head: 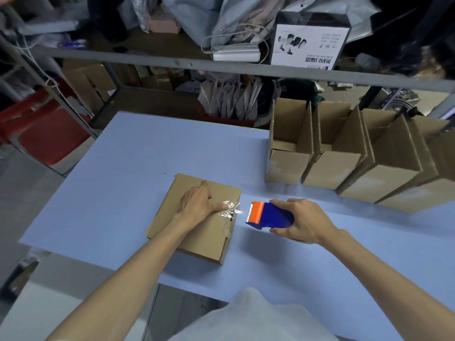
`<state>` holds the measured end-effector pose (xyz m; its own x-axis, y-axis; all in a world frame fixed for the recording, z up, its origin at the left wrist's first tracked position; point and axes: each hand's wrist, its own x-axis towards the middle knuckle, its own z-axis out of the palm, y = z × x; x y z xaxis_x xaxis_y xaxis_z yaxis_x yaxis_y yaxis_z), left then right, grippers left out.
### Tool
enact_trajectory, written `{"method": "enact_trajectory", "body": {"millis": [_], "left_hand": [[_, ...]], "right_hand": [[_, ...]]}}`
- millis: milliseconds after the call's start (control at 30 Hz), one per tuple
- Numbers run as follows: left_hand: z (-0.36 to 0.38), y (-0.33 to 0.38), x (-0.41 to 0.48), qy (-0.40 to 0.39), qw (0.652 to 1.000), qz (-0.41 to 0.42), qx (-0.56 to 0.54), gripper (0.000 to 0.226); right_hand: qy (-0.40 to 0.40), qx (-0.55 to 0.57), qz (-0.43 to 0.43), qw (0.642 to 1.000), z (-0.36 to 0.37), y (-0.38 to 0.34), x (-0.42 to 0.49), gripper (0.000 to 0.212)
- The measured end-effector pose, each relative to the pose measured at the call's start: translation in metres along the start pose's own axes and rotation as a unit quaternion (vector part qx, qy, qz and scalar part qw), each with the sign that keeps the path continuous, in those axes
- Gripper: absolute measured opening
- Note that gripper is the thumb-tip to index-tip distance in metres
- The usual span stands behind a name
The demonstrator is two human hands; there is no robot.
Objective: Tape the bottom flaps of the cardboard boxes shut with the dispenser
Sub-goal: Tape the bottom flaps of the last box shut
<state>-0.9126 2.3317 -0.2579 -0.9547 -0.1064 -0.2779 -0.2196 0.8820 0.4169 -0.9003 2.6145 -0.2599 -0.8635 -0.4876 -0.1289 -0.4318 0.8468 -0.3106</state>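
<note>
A cardboard box (pixel 170 225) lies bottom-up on the blue table (pixel 123 168). My left hand (pixel 200 203) rests flat on its flaps, thumb pressing a crinkled end of clear tape (pixel 231 209) at the box's right edge. My right hand (pixel 304 221) grips the blue tape dispenser (pixel 273 216) just right of the box. Its orange serrated head (pixel 256 212) points at the tape end, a short gap away.
Several open cardboard boxes (pixel 290 148) stand in a row at the table's back right. Behind the table, a metal shelf rail (pixel 172 61) carries bags, cables and a white product box (pixel 307 43). A red crate (pixel 41 134) stands at left.
</note>
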Motion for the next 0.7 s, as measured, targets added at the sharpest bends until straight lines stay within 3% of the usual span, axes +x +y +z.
{"method": "enact_trajectory", "body": {"millis": [100,267,433,567,700], "left_hand": [[0.008,0.000,-0.002,-0.007,0.998,0.046,-0.040,0.043],[0.012,-0.002,0.000,0.000,0.998,0.045,-0.053,0.039],[0.015,-0.003,0.000,0.000,0.998,0.055,-0.041,0.036],[0.013,-0.001,0.000,0.001,0.997,0.065,-0.046,0.032],[0.012,-0.003,-0.004,0.024,0.982,0.182,-0.034,0.022]], "right_hand": [[-0.020,-0.018,-0.011,1.000,0.001,-0.007,0.008,0.065],[-0.043,-0.024,-0.025,0.998,0.003,-0.034,0.035,0.044],[-0.064,-0.102,-0.028,0.992,0.001,-0.047,0.046,0.045],[-0.119,-0.195,-0.035,0.973,0.006,-0.056,0.048,0.027],[-0.090,-0.133,0.014,0.987,0.016,-0.044,0.032,0.040]]}}
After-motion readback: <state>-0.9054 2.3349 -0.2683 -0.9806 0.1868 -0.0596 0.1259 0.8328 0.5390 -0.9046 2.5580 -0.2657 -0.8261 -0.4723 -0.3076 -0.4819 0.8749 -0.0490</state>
